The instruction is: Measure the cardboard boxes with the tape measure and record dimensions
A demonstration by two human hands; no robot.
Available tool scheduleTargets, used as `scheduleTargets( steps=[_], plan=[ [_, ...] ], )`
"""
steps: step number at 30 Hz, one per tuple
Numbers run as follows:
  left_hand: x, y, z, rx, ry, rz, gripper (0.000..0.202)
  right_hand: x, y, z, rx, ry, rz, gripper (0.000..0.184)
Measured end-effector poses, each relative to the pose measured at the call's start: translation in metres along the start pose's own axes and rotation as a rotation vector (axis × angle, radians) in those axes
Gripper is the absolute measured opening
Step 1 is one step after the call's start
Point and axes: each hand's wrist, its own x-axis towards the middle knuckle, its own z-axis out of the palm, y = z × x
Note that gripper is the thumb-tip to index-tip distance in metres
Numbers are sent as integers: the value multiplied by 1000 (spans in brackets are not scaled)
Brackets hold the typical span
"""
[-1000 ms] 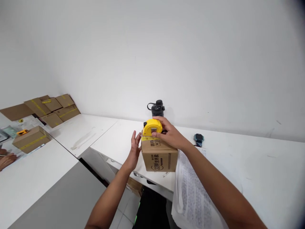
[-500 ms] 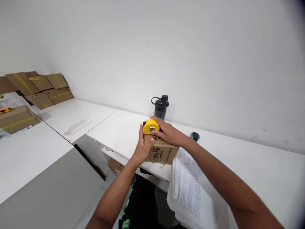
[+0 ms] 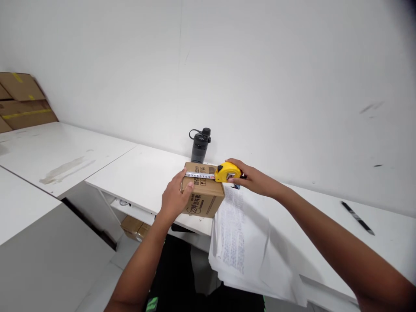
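On white table, nr front edge: brown cardboard box, upright, dark print on top & front, incl. "22" in a loop. At box's R edge: tape measure, rounded yellow case w/ black button & silvery label. Out of case, across box top: pale strip w/ small black digits & red patch nr case. Case gripped by R hand, thumb on label side, fingers over back. L hand at box's L edge, thumb on top, fingertips at strip's end; can't tell if gripping or just pressing. Hidden: strip's tip, behind L fingers; box's front L corner, behind L hand; lower part of black bottle, behind box. Under R hand, bluish thing, mostly covered, can't make out. Blurred: smaller box print; text on papers, R of box & over table edge. Cut off at L of view: stacked cartons. Far R: dark pen, pale band mid-length, wording too small to read.
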Motion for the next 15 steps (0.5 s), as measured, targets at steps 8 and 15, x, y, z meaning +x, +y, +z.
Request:
scheduleTargets(
  steps=[8,15],
  plan=[
    [7,2,-10,275,0,91,55,-8,1,-6,-17,8,32,43],
    [8,0,-11,286,-15,75,56,-15,14,-9,-112,60,69,45]
  ],
)
